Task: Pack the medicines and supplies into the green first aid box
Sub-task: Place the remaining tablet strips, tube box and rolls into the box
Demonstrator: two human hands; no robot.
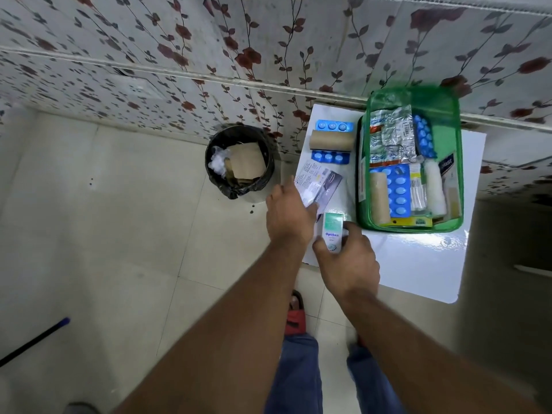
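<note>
Right grip [348, 258] is closed around a small white and green carton [332, 231] printed "Optibex", held upright just above the near left corner of the white bench [418, 264]. Left grip [288, 218] pinches a printed leaflet [318, 182] at its near edge; the sheet lies flat on the bench, just left of the green first aid box [410, 158].

That box sits open toward the far right of the bench, already holding silver foil strips [391, 138], blue blister packs [398, 189], a tan bandage roll [380, 198] and a white gauze roll [434, 188] (plus smaller packets too blurred to name). Outside it, at the far left of the bench, a cardboard tube [332, 140] lies between two blue tablet strips [334, 126].

On the tiled floor, left of the bench, stands a black bin [239, 161] with cardboard and white wadding inside.
</note>
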